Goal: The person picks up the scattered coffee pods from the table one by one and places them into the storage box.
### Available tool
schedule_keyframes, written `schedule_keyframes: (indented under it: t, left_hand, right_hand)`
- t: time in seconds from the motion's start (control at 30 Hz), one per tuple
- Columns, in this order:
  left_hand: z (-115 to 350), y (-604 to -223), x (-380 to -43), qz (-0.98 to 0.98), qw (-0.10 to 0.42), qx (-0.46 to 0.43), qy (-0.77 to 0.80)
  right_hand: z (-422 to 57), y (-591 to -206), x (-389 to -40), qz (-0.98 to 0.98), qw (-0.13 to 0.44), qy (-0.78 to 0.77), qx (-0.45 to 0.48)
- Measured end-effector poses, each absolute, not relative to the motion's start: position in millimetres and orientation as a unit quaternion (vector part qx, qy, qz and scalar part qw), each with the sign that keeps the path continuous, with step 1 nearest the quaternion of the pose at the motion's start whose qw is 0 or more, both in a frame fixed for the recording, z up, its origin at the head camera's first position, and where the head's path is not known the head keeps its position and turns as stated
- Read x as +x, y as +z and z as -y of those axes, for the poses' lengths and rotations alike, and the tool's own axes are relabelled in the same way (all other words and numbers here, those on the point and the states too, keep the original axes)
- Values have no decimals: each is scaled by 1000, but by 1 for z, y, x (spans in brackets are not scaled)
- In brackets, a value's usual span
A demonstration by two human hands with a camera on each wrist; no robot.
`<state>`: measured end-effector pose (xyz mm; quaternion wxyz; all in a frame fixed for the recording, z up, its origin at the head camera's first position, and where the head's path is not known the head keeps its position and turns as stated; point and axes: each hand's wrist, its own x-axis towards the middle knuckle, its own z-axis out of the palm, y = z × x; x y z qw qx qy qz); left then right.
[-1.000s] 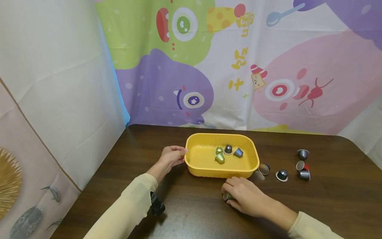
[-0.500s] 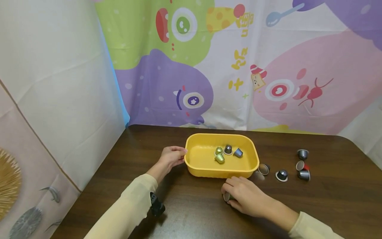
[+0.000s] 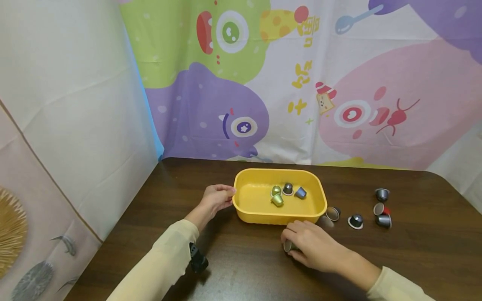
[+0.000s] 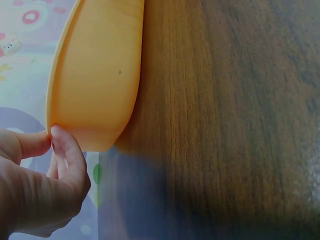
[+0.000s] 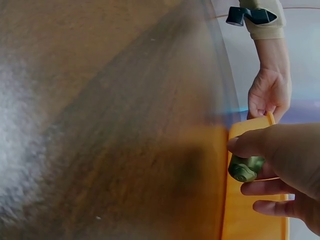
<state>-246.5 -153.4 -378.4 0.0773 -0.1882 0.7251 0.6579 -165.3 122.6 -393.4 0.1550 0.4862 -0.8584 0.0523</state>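
Right hand [image 3: 312, 247] pinches a green capsule [image 5: 246, 169] just in front of the near wall of the yellow tub [image 3: 260, 217]. Left hand [image 3: 214, 198] pinches the tub's left rim. Inside: two light-green pods [image 3: 277, 200], one dark, one blue. Five loose pods [image 3: 356, 220] on table [image 3: 241, 271], right of tub. Cartoon curtain [image 3: 286, 83] behind.

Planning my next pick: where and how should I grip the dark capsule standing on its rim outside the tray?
I'd pinch the dark capsule by its sides, from above: it stands wide rim down, narrow end up, its body uncovered.
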Motion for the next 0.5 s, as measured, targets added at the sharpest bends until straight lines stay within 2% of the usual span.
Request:
schedule_keyframes:
  t: [0.5]
  left_hand:
    - [154,-378,-245,-724,75,-181,661]
  right_hand:
    - [-127,-383,-168,850,154,56,501]
